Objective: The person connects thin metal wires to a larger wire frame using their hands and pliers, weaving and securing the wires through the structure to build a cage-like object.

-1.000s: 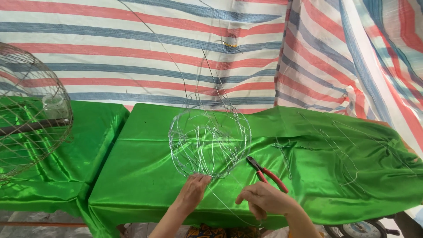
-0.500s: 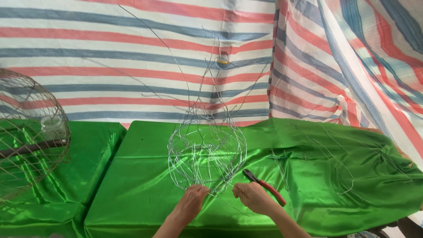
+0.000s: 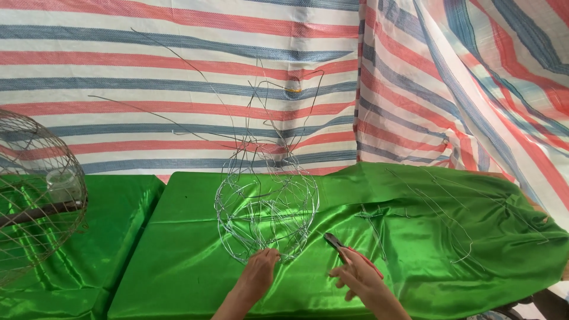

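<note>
So the half-woven wire basket frame (image 3: pixel 267 216) is sitting on its side in the middle of my green-draped tabletop (image 3: pixel 178 261), loose wire ends poking up in front of the striped tarp (image 3: pixel 178 71). My left hand (image 3: pixel 261 274) is pinching the frame's lower rim. My right hand (image 3: pixel 355 283) is closed around red-handled pliers (image 3: pixel 349 255), nose pointing at the frame, not touching it. Spare cut wires (image 3: pixel 438 213) lie off to the right, and a bigger finished wire cage (image 3: pixel 35 195) is at far left.
</note>
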